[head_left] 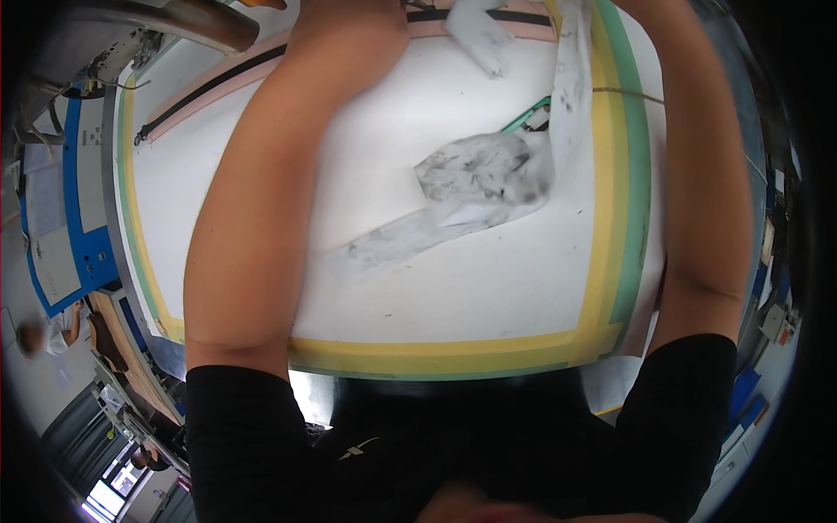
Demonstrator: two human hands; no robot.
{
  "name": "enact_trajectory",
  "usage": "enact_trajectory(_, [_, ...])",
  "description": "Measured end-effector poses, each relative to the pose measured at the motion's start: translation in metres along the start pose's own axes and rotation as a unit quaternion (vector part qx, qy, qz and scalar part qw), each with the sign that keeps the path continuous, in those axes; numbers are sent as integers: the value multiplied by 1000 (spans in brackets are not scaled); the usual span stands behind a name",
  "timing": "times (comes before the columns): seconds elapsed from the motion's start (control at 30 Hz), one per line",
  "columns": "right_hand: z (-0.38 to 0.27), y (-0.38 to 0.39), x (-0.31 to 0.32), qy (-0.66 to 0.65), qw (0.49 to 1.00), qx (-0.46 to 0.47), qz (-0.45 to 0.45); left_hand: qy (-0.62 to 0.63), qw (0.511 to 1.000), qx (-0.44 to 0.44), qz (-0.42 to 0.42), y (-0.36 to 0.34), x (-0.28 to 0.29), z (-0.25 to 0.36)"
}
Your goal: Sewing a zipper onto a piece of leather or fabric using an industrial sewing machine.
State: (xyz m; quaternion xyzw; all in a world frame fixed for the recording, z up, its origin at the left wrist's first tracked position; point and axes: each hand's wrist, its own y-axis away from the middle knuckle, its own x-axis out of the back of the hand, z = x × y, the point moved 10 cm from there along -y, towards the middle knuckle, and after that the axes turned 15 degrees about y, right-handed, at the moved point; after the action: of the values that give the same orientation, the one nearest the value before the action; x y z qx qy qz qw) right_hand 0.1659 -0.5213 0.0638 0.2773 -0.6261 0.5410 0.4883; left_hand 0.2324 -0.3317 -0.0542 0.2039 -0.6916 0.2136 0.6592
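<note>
Both my forearms stretch to the top edge of the head view, and my two hands lie beyond it, so what they hold is hidden. My left forearm [253,192] crosses over a long pink band with a black strip [209,83] along it, which looks like a zipper. To the right of that arm lies a crumpled, grey-smudged white cloth or film [475,170] with long tails. A green-edged tool [526,115] shows partly from under it. Another white scrap [478,35] rests near the top. My right forearm [706,174] runs past the board's right side.
The white work surface [418,305] is bordered with yellow tape [606,209] and green tape [632,174]. A metal cylinder [209,26] juts in at the upper left. A thin cord [628,92] crosses the right border. Two people are at the far left, beside a blue-framed panel [83,218].
</note>
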Motion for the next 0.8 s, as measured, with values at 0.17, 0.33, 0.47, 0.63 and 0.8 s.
enact_trajectory(0.17, [-44, 26, 47, -164, 971, 61, -165, -47, 983, 29, -177, 1, -8, 6])
enact_trajectory(0.33, [-99, 45, 9, -158, 956, 191, -158, -19, 993, -15, -112, 2, -2, 6])
enact_trajectory(0.47, [-95, 35, -14, -98, 960, 178, -191, 189, 976, 71, 81, 4, 34, 4])
enact_trajectory(0.63, [-92, 29, -39, -292, 936, 158, -117, 222, 965, 52, 126, 9, 47, 5])
enact_trajectory(0.8, [-88, 25, -46, -144, 959, 228, -84, 208, 971, 76, 88, 7, 40, 5])
